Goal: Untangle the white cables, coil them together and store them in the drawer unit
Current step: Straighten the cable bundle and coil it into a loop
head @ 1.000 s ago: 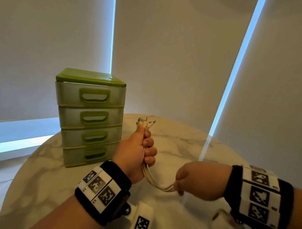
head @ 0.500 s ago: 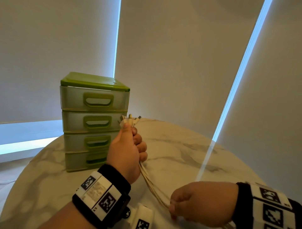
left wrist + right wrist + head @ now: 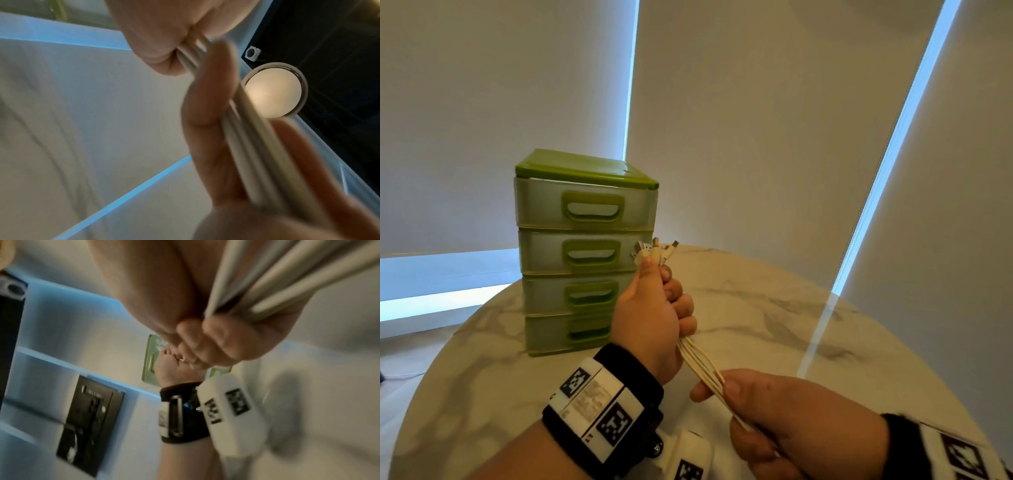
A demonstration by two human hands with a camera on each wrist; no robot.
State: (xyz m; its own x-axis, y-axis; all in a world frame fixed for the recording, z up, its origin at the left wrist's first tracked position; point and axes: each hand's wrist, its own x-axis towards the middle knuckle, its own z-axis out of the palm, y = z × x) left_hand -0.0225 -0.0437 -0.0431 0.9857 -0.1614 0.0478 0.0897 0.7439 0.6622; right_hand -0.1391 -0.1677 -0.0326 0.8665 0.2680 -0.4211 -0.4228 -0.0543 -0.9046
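Observation:
My left hand (image 3: 671, 301) grips a bundle of white cables (image 3: 702, 366) in a fist above the table. Their connector ends (image 3: 654, 251) stick up past my thumb, just in front of the green drawer unit (image 3: 585, 253), whose drawers are all closed. The cables run straight down and to the right into my right hand (image 3: 722, 390), which pinches them between thumb and fingers. In the left wrist view the cables (image 3: 252, 129) pass from my left palm to the blurred fingers (image 3: 205, 113) of my right hand. In the right wrist view my right fingers (image 3: 226, 340) curl round the cables (image 3: 267, 280).
The drawer unit stands at the back left of a round marble table (image 3: 808, 308). Pale roller blinds (image 3: 756, 120) hang behind the table. A bright strip of light (image 3: 822, 329) crosses the tabletop on the right.
My left hand has lifted the connector ends up and left, level with the second drawer. The slack loop between my hands has been pulled straight, and my right hand sits lower.

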